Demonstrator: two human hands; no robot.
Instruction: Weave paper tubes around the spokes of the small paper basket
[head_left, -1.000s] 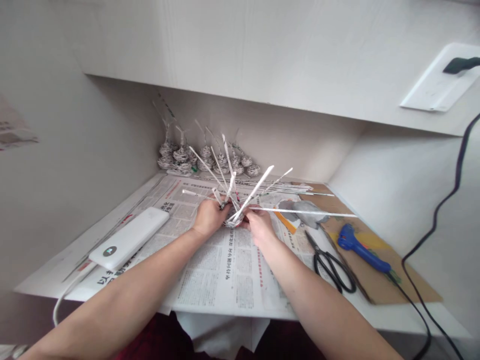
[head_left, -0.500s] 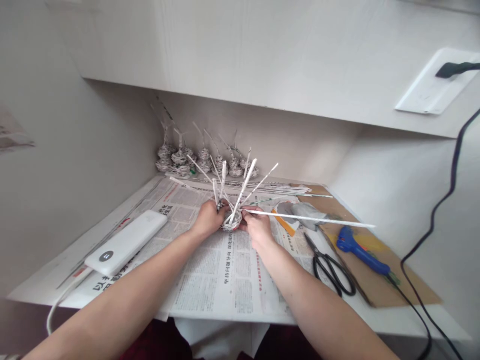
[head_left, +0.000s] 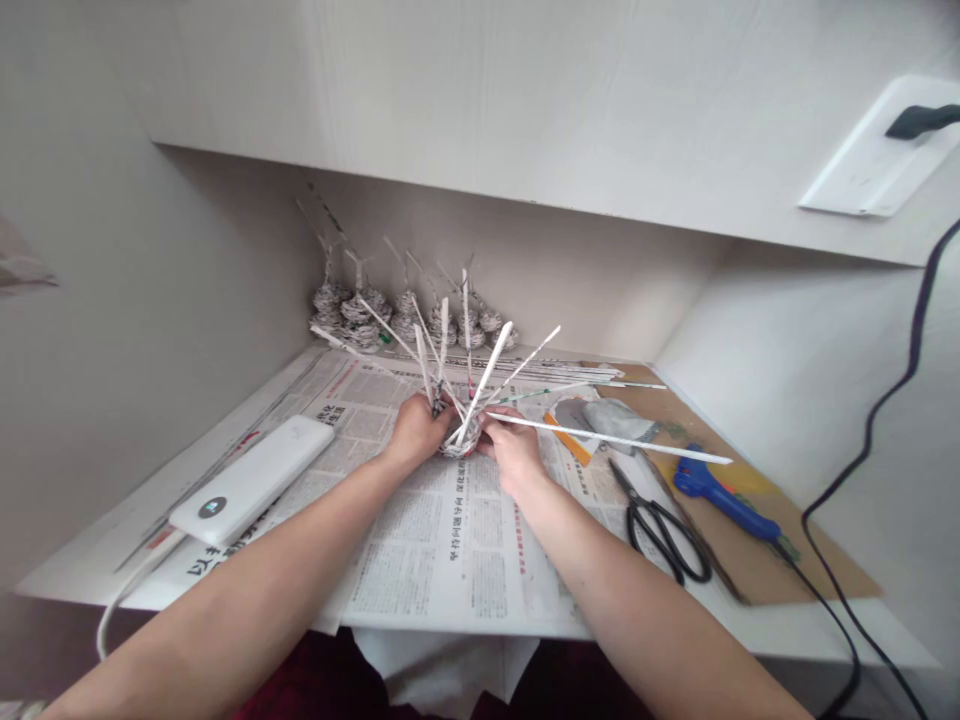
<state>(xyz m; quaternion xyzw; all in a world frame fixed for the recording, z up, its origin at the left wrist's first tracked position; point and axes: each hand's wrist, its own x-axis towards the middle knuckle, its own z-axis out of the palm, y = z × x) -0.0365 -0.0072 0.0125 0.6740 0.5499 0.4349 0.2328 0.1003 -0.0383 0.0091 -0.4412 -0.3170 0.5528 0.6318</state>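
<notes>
Between my hands is a small woven paper basket, low over the newspaper, with several rolled-paper spokes sticking up and fanning outward. My left hand grips its left side, thumb at the rim. My right hand is closed on the right side, fingers at the weave where a long paper strip comes out and stretches to the right. The fingertips of both hands are partly hidden by the basket and spokes.
Several woven paper gourds stand along the back wall. Rolled paper sticks lie before them. On the right are black scissors, a blue glue gun on cardboard, and a grey cloth. A white power bank lies left.
The basket has turned and tilted slightly, so the spokes stand at different angles. The long strip's free end has shifted a little left and down. Both hands keep hold.
</notes>
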